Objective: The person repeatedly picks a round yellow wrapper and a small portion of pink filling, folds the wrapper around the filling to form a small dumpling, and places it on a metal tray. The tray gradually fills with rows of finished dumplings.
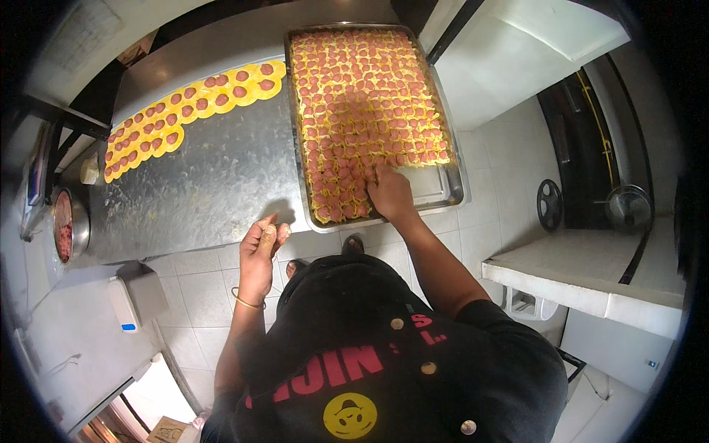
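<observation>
Dumplings [367, 103] fill the metal tray [436, 188], upper centre.
Right hand [390, 193] presses one down, fingers together; left hand [260, 247] pinches another — keep rows tight.

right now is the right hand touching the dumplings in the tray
Touching: the head view shows the right hand with fingertips pressed onto the dumplings at the filled edge of the tray.
</observation>
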### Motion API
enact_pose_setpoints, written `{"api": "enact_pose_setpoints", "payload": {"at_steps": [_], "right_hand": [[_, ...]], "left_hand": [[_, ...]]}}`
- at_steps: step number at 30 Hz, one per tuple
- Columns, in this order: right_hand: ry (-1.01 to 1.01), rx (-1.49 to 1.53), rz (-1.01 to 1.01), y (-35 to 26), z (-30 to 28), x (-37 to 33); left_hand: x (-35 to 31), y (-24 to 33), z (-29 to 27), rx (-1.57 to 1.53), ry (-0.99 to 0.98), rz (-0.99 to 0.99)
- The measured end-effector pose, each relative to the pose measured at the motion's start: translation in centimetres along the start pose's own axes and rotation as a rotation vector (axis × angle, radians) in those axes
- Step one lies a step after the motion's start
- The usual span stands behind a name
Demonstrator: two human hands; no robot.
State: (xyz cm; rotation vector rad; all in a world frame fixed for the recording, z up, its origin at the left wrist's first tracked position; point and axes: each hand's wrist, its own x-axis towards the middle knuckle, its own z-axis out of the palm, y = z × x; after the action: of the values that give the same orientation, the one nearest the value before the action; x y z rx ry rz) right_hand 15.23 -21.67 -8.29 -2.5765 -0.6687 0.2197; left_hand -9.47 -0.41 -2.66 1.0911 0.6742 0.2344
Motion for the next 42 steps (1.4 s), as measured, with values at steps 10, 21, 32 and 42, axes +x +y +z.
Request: {"api": "enact_pose_setpoints", "payload": {"at_steps": [10, 21, 32, 42], "right_hand": [[-0.009, 0.021, -0.063, 0.4, -0.4, 0.2], [0.035, 0.256, -0.103, -10.4, -2.2, 1.7], [-0.097, -0.263, -0.854, -43.7, 19.4, 15.4], [-0.067, -0.612, -0.966, -45.6, 22.5, 17.1]], "left_hand": [[-0.4, -0.9, -1.0, -0.009, 0.038, 0.037], [5.1, 3.7, -13.5, -0.236, 0.221, 0.044], [13.1, 3.4, -26.9, -0.418, 0.121, 0.165], [18.8, 0.1, -29.0, 0.127, 0.116, 0.668]]}}
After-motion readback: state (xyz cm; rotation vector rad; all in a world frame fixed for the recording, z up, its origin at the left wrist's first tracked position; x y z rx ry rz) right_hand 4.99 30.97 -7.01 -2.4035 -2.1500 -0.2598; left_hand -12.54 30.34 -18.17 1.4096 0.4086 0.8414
